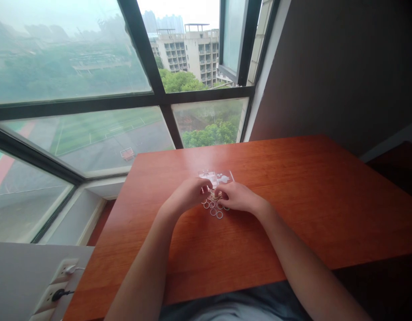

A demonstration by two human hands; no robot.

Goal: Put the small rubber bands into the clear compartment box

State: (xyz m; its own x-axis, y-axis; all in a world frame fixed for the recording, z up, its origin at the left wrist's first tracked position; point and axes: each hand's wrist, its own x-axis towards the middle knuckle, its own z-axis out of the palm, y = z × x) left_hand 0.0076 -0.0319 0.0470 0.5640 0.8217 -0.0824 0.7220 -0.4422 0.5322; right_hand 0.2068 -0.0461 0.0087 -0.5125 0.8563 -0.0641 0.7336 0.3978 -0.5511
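Observation:
A small pile of pale, thin rings [213,211] lies on the reddish-brown wooden table, several of them overlapping. My left hand [191,192] is at the left of the pile, its fingers curled inward and closed; whatever lies between the fingertips is too small to make out. From the right, my right hand [239,196] reaches over the pile with thumb and fingers bent together among the rings. Its fingertips touch or nearly touch them, and what they pinch is unclear. Just beyond both hands is a clear plastic case or bag [223,178] with whitish contents.
The wooden table [293,178] stretches far to the right. Dark-framed windows [102,104] rise behind and left of it, with one pane swung outward. A grey wall [326,67] stands at right. Wall sockets with plugs [59,294] are at lower left.

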